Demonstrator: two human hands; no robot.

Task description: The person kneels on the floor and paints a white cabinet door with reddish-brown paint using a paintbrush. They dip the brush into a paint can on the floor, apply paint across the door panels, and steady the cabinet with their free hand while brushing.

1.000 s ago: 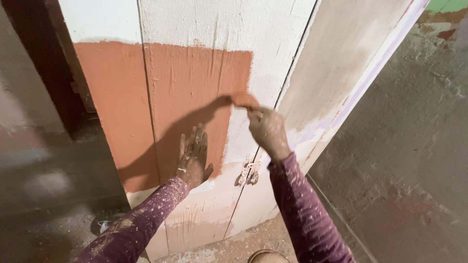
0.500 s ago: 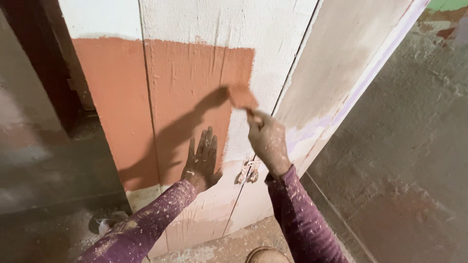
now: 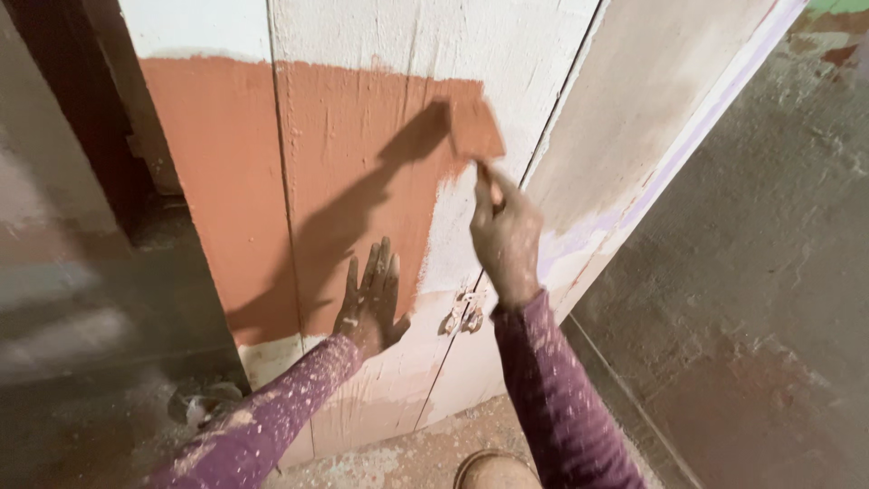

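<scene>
- Two hands are working on a wooden door, both in paint-flecked maroon sleeves, seen from above.
- The right hand is clenching around the handle of a paintbrush, fingers wrapped tight, holding it up against the boards.
- The brush head is pressing flat on the door right at the upper right corner of the terracotta patch, just left of the seam between the two door leaves.
- The left hand is lying open, palm flat and fingers spread, touching the painted board lower down; it's gripping nothing.
- The terracotta paint is covering the middle band of the left boards, with pale unpainted wood showing above and below it.
- A small metal latch is sitting on the seam, between the two wrists, just beside the right forearm.
- The right door leaf is looking bare and whitish, with a faint lilac streak along its edge.
- The arm and brush are throwing a dark shadow across the painted area.
- A rough grey wall is standing off to the right, and a dusty floor is showing at the bottom.
</scene>
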